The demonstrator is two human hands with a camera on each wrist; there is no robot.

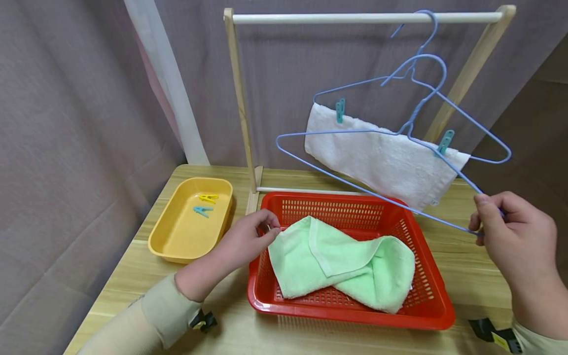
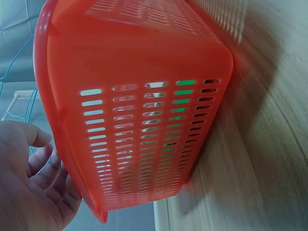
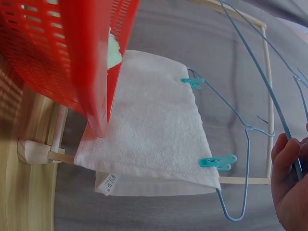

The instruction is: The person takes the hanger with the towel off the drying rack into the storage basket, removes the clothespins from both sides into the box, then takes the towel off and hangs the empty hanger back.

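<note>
In the head view, my right hand (image 1: 516, 234) grips the lower right corner of a blue wire hanger (image 1: 350, 182), held up in front of the rack. My left hand (image 1: 248, 234) is over the left rim of a red basket (image 1: 355, 318), its fingers loosely bent. Its fingertips are beside the upper left corner of a light green towel (image 1: 341, 261) lying loosely folded in the basket. No cloth shows between those fingers in the left wrist view. Behind, a second blue hanger (image 1: 499, 160) carries a white towel (image 1: 381, 153), fastened by two teal clothespins (image 1: 340, 111).
A wooden rack with a white rod (image 1: 319, 19) stands behind the basket. To the left, a yellow tray (image 1: 177, 236) contains a yellow clothespin (image 1: 208, 198) and a blue clothespin (image 1: 203, 211). Grey curtains (image 1: 88, 123) hang around the wooden table (image 1: 128, 291).
</note>
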